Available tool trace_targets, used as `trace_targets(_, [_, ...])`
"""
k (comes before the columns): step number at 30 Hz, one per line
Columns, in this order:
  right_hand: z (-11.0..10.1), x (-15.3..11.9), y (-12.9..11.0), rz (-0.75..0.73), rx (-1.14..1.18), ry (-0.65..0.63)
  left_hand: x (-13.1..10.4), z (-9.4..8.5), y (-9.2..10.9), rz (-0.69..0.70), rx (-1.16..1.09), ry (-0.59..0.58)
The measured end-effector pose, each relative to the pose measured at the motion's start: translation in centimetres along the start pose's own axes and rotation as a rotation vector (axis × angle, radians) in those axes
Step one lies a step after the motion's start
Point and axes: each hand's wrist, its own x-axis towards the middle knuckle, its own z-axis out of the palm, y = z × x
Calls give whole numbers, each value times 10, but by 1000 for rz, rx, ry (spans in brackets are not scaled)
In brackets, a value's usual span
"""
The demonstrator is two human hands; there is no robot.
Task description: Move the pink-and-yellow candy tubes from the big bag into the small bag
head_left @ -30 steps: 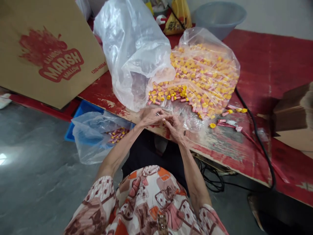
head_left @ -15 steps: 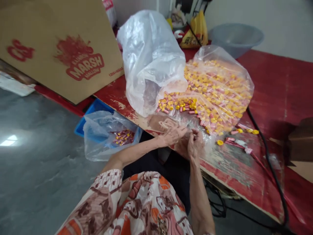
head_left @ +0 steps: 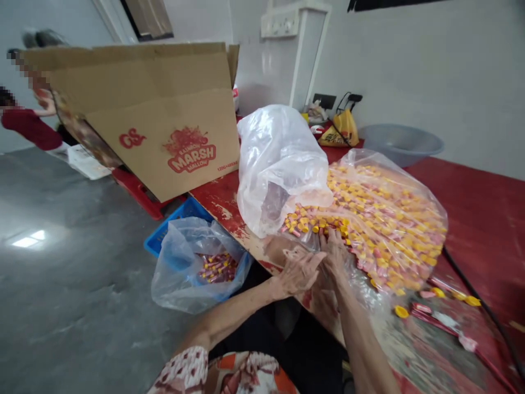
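My left hand (head_left: 298,272) lies over the table's front edge, fingers stretched toward the right, with nothing visible in it. Just beyond it, my right hand (head_left: 334,253) reaches forward, its fingers extended and the tips touching small pink pieces with yellow caps (head_left: 322,224) at the mouth of a clear plastic bag (head_left: 426,202). That bag lies on its side, full of the same pieces. Behind my hands stands a crumpled, whitish plastic bag (head_left: 283,148). Below the table at left, a blue crate (head_left: 158,238) lined with a clear bag (head_left: 176,290) holds several red pieces with yellow ends (head_left: 217,268).
A large cardboard box (head_left: 159,104) stands at the left. Loose caps and pink bits (head_left: 401,311) lie on the worn red table (head_left: 484,191) at right, near a black cable (head_left: 471,284). A grey basin (head_left: 400,139) sits at the back. Another person (head_left: 30,128) is far left.
My right hand has moved forward from beside my left hand to the pieces at the bag's mouth. The camera view has tilted up, showing more wall and another person at left.
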Motion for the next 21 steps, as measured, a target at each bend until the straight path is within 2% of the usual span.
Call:
trace_targets(3, [-6, -6, -4, 14, -15, 11, -4, -8, -6, -52, -12, -46])
trace_targets(4, [-8, -8, -7, 2, -4, 15, -8, -14, -11, -64, -18, -28])
trace_targets(6, [-10, -9, -13, -6, 27, 18, -28, -28, -26, -134, -19, 99])
trace_targets(8, [-13, -10, -19, 2, 64, 13, -61, -44, -49, -282, 7, 268])
trace_targets(10, [-15, -12, -22, -2, 118, 18, -104, -59, -76, -467, 64, 379])
trace_targets(13, [-17, -17, -26, -11, 195, 39, -165, -74, -112, -705, 155, 378])
trace_targets(15, [-15, -18, -27, 1, 218, 43, -184, -82, -128, -793, 167, 351])
trace_targets(16, [-14, -16, -27, 5, 224, 42, -184, -86, -132, -801, 160, 353])
trace_targets(18, [-9, -10, -27, 6, 226, 36, -160, -94, -135, -737, 129, 407])
trace_targets(19, [-6, -6, -26, 6, 218, 30, -138, -98, -135, -681, 107, 450])
trace_targets(21, [-1, 1, -24, 17, 169, 12, -79, -106, -135, -560, 44, 527])
